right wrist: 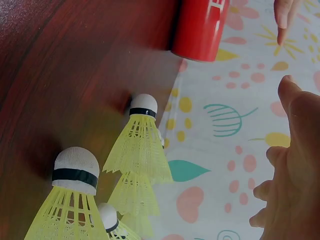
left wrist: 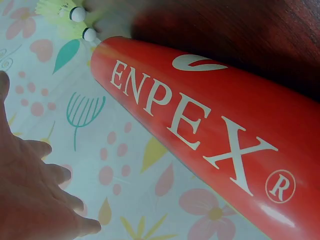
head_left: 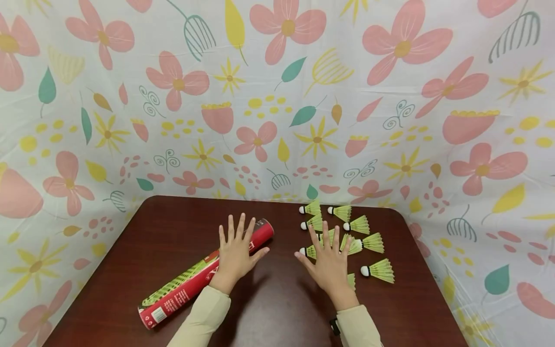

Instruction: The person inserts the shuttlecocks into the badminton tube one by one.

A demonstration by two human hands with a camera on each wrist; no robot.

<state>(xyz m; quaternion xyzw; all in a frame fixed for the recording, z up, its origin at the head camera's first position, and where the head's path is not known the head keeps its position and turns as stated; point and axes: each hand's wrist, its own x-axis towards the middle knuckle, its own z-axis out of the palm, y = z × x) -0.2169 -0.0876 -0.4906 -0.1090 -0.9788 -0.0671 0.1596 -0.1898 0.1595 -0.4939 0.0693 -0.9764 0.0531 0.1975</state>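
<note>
A red shuttlecock tube (head_left: 186, 284) marked ENPEX lies slantwise on the left half of the table. Over its upper part my left hand (head_left: 236, 255) is held with fingers spread, hiding some of it. In the left wrist view the same tube (left wrist: 200, 120) shows apart from the hand (left wrist: 40, 195). My right hand (head_left: 330, 267), fingers also spread, is above a group of yellow shuttlecocks with white heads and covers a few. One shuttlecock (head_left: 379, 271) lies to its right; another shuttlecock (right wrist: 140, 145) shows in the right wrist view. Neither hand holds anything.
The dark brown table (head_left: 277, 308) has rounded far corners. A white cloth (head_left: 269, 130) printed with flowers and leaves hangs behind and around it. Several more shuttlecocks, such as the shuttlecock (head_left: 340, 212) near the back, lie close to the far right edge.
</note>
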